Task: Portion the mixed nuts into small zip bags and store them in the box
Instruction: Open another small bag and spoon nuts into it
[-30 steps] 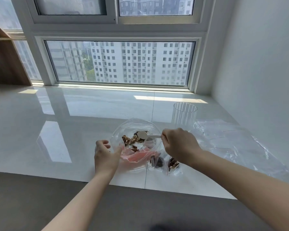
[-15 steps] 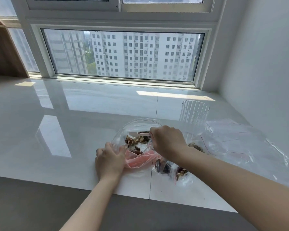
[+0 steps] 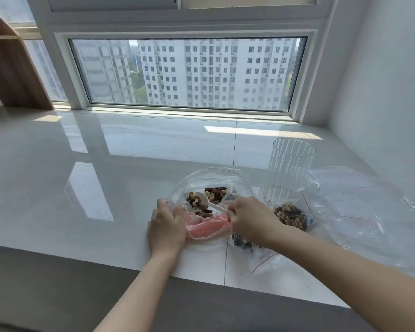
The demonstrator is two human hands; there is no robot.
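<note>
Fingers of our right hand [image 3: 249,219] are pinched on the handle of the white spoon [image 3: 207,202], bowl reaching into the mixed nuts [image 3: 201,202] inside the big clear bag [image 3: 209,178]; grip sits at the handle end, likely for reach past the bag mouth. Left hand [image 3: 165,224] fingers curl over the bag's near-left edge, pressing it to the counter [image 3: 106,176]; we read that as holding the mouth open and stopping it sliding. Pink bag [image 3: 204,226] lies between both hands, just under the spoon, probably so the transfer is short. Two filled small zip bags [image 3: 290,216] lie right of the right hand, beside the ribbed clear container [image 3: 288,173]; spare bags [image 3: 357,207] farther right; none stored yet.
</note>
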